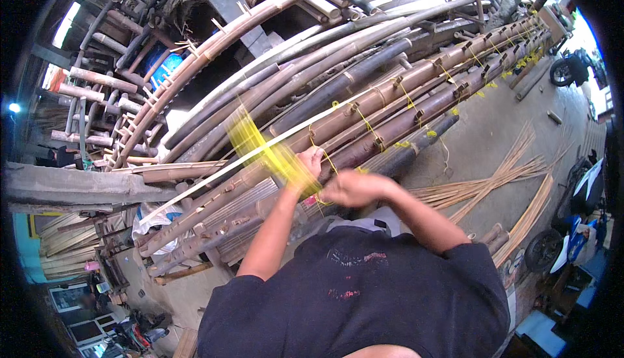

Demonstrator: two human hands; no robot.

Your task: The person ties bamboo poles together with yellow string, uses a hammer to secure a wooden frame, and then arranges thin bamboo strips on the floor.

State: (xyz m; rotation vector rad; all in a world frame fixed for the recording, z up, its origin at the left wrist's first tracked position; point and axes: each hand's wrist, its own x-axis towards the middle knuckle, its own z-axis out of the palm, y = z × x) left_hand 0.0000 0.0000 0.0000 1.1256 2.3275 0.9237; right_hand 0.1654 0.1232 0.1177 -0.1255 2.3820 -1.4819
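Observation:
My left hand (308,162) is closed at the side of a long brown bamboo pole (335,130), its fingers at a thin yellow cord looped round the pole. Just to its right, my right hand (354,188) makes a fist on the yellow cord; motion blurs it a little. A bundle of yellow cord (259,145), smeared by movement, stretches from the upper left across my left wrist toward my right fist. Under it runs a long pale strip (214,177), lying lengthwise along the pole. More yellow ties (366,123) hold short dark pegs along the poles.
A second dark bamboo pole (390,136) runs alongside. Behind lie stacked poles (273,85) and a curved bamboo rail with pegs (214,41). Split bamboo strips (494,176) rest on the floor to the right, near parked motorbikes (546,247). A concrete beam (84,186) stands left.

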